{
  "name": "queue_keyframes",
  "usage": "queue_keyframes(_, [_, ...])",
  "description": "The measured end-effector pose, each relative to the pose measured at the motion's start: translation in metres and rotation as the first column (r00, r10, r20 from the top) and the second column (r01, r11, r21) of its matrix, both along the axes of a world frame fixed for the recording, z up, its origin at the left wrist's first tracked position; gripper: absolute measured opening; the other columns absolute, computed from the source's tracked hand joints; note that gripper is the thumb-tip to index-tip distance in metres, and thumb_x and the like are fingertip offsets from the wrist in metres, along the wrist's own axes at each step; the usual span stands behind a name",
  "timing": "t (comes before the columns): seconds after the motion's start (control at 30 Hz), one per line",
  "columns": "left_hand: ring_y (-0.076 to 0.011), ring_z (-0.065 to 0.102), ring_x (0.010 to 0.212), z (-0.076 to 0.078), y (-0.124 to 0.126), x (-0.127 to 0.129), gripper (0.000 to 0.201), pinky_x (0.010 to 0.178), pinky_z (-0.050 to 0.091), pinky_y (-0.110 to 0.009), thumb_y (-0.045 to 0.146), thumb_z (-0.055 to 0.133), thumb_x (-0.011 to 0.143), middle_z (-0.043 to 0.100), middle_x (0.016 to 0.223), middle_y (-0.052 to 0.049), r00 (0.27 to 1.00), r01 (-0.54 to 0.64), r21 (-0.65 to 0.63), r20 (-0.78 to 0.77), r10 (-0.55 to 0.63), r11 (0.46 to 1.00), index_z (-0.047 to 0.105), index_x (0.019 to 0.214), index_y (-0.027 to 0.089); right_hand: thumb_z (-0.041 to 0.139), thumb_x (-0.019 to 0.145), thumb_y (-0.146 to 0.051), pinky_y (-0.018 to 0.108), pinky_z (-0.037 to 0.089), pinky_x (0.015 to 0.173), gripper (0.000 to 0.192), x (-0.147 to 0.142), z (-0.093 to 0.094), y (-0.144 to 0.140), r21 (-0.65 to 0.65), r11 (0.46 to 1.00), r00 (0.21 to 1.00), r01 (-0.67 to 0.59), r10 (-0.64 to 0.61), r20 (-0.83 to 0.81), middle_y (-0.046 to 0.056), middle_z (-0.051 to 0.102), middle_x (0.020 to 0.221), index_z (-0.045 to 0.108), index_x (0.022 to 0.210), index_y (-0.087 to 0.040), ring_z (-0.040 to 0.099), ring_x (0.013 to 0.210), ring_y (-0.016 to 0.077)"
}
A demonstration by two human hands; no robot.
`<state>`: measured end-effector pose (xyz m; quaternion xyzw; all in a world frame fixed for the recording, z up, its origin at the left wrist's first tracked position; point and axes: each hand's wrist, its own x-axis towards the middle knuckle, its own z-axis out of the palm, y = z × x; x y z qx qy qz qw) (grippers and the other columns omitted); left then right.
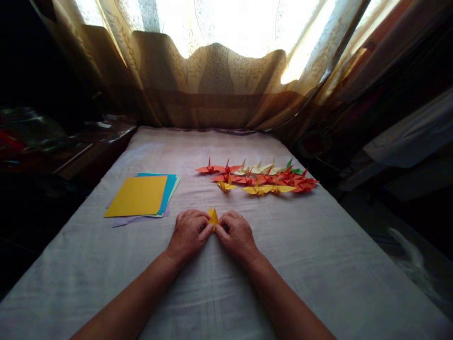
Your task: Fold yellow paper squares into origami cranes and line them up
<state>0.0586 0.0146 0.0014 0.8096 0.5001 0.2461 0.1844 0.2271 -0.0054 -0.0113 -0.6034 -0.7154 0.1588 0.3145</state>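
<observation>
Both hands, left hand (189, 234) and right hand (236, 234), are pinched shut on a small yellow fold (213, 217), held low over the surface (318, 264) in front of the cranes (262, 178). Pinch looks tiny, so I'd guess one slip skews the crease or tears the paper.

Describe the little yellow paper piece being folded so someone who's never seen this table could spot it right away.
On the white cloth-covered table before the curtained window, look nearest the camera, below the row of finished paper cranes. The small yellow folded paper piece is pinched between the left hand and right hand. Unlike the cranes, it is unfinished and held.
</observation>
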Motion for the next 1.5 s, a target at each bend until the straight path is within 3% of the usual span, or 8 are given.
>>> queue_keyframes(0.53, [-0.0246,0.061,0.101,-0.003,0.0,0.002,0.018,0.095,0.043,-0.044,0.024,0.065,0.084,0.073,0.101,-0.006,0.999,-0.025,0.014,-0.024,0.026,1.0,0.069,0.067,0.021,0.066,0.081,-0.02,0.029,0.038,0.072,0.018,-0.006,0.001,-0.002,-0.012,0.997,0.993,0.073,-0.071,0.089,0.002,0.061,0.077,0.056,0.066,-0.022,0.055,0.077,0.0182])
queue_keyframes(0.97, [-0.0262,0.058,0.107,-0.001,-0.001,0.003,0.019,0.096,0.041,-0.043,0.022,0.067,0.082,0.07,0.105,-0.005,0.997,-0.059,0.021,-0.04,0.06,0.998,0.059,0.065,0.021,0.064,0.081,-0.018,0.03,0.04,0.074,0.011,-0.007,-0.001,-0.003,-0.006,0.997,0.993,0.074,-0.073,0.088,0.003,0.062,0.082,0.056,0.075,-0.022,0.056,0.079,0.0194])
queue_keyframes(1.1, [-0.0259,0.058,0.105,0.0,-0.001,0.002,0.014,0.094,0.041,-0.041,0.023,0.069,0.081,0.069,0.103,-0.005,0.997,-0.071,-0.006,-0.038,0.071,0.997,0.059,0.072,0.021,0.063,0.082,-0.021,0.031,0.041,0.075,0.006,-0.006,-0.004,-0.002,0.013,0.997,0.993,0.082,-0.083,0.08,0.004,0.063,0.087,0.059,0.085,-0.021,0.056,0.081,0.0207])
queue_keyframes(1.23, [-0.0249,0.058,0.104,-0.001,0.004,-0.001,0.002,0.093,0.041,-0.04,0.025,0.069,0.082,0.069,0.103,-0.003,0.998,-0.058,-0.021,-0.029,0.057,0.998,0.068,0.083,0.024,0.063,0.082,-0.019,0.032,0.041,0.079,0.005,-0.005,-0.004,-0.003,0.002,0.998,0.995,0.067,-0.067,0.071,0.004,0.064,0.089,0.061,0.086,-0.022,0.057,0.085,0.0213])
queue_keyframes(1.5, [-0.0231,0.061,0.102,-0.009,0.014,-0.012,0.019,0.095,0.042,-0.04,0.026,0.065,0.087,0.071,0.106,-0.004,0.999,0.036,-0.032,0.039,-0.034,0.999,0.076,0.102,0.03,0.061,0.083,-0.013,0.031,0.042,0.083,0.009,-0.002,-0.001,-0.005,-0.002,1.0,1.0,-0.003,0.003,0.01,0.004,0.065,0.09,0.062,0.081,-0.021,0.058,0.089,0.0204])
